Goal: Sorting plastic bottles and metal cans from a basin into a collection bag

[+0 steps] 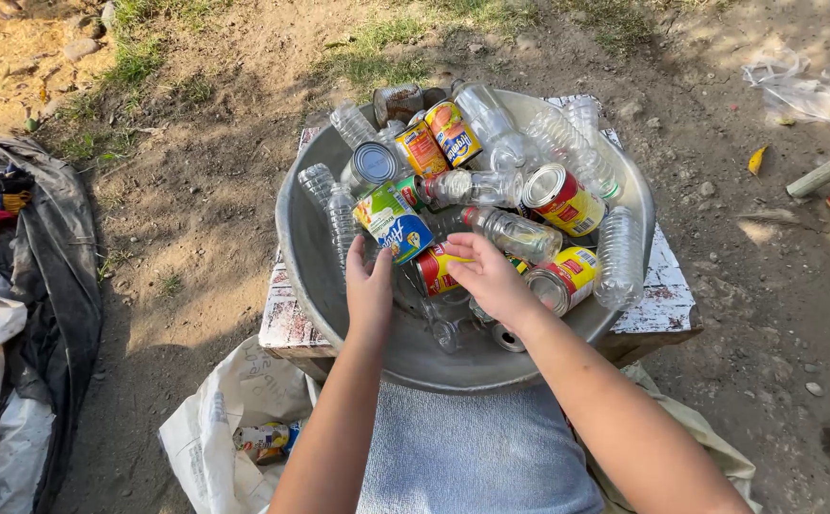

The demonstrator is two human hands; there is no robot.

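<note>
A large grey metal basin (301, 257) rests on a worn white board in front of me, filled with several tin cans and clear plastic bottles. My left hand (369, 286) reaches into the basin, fingers apart, touching a blue and green labelled can (396, 228). My right hand (491, 278) hovers open over a red and yellow can (434, 271), beside a clear bottle (515, 233). Neither hand grips anything.
A white sack (215, 428) at my lower left holds a can (264, 440). Dark cloth and rags (44, 286) lie on the dirt at far left. White plastic (805, 90) and a wooden piece (829, 171) are at the right. Grey cloth covers my lap.
</note>
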